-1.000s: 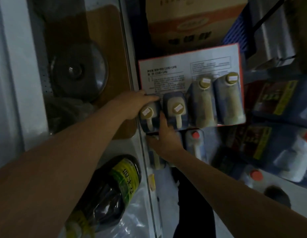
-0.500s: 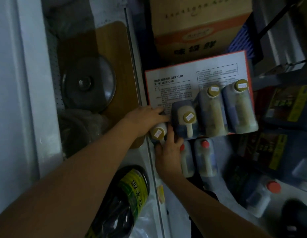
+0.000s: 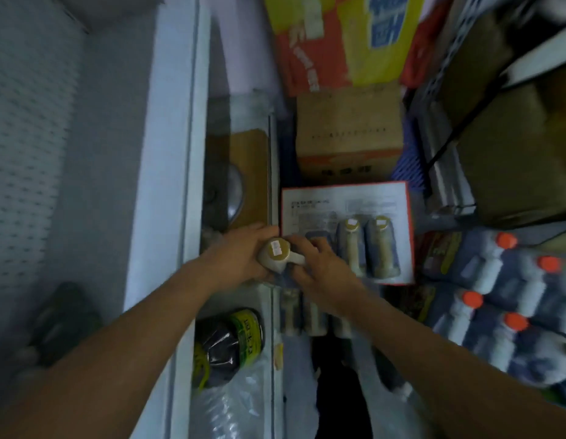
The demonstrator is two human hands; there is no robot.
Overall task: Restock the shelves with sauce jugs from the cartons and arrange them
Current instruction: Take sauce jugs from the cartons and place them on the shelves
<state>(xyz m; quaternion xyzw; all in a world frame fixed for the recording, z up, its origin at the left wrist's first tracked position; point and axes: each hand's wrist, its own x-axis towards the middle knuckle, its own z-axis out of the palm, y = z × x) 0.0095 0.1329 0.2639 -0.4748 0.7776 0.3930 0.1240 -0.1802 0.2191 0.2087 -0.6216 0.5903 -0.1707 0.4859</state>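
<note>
My left hand [image 3: 240, 258] is curled round the body of a sauce jug [image 3: 276, 256] with a tan cap, taking its weight from the left. My right hand [image 3: 319, 267] closes on it from the right, fingers near its pale handle, so I judge I hold it two-handed because it is heavy and has to rise straight. The jug sits above the near left corner of the open carton [image 3: 345, 204], whose white flap with the red border stands on the far side. Two more tan-capped jugs [image 3: 365, 245] remain side by side in the carton's right part, just beside my right hand. The room is tight: a white cabinet edge [image 3: 272, 172] runs along the carton's left, and a brown box [image 3: 348, 134] blocks the far side. To the right, well apart, lie orange-capped jugs [image 3: 503, 280]. Near me, below the jug, more pale jugs [image 3: 303, 315] stand. The freest way out looks upward and toward me.
</note>
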